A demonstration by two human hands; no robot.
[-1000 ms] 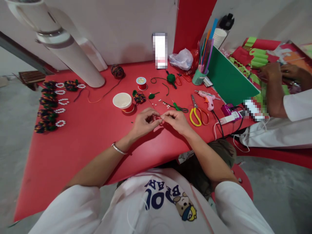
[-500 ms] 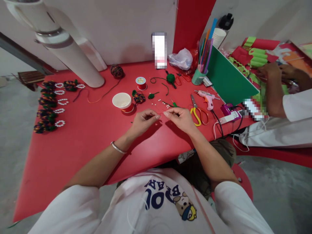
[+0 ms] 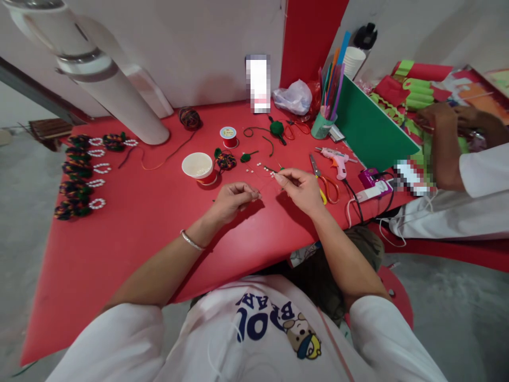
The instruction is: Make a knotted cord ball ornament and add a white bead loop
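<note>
Head view, sole view.

- Bench point(image 3: 131, 239): red, carries everything listed.
- Left hand point(image 3: 233, 199): near centre. Grip pressed together, thumb and forefinger pinching a fine thread point(image 3: 267, 185), with possibly one white bead at the fingertips; too small to be sure.
- Right hand point(image 3: 300, 188): apart from the left and slightly farther off. Grip likewise pinched on the thread, which runs between the two hands.
- Loose beads point(image 3: 254, 167): scattered just beyond the hands.
- Paper cup point(image 3: 198, 165): far left of the hands.
- Finished pieces point(image 3: 79, 178): dark yarn rosettes with white bead loops, ranked at the left edge.
- Scissors point(image 3: 328, 185) and glue gun point(image 3: 336, 159): to the right.
- Co-worker's hands point(image 3: 437, 114): far right, on paper.

Progress, as judged: many pieces are complete. The strand in hand looks barely begun, with most of its beads unstrung.
</note>
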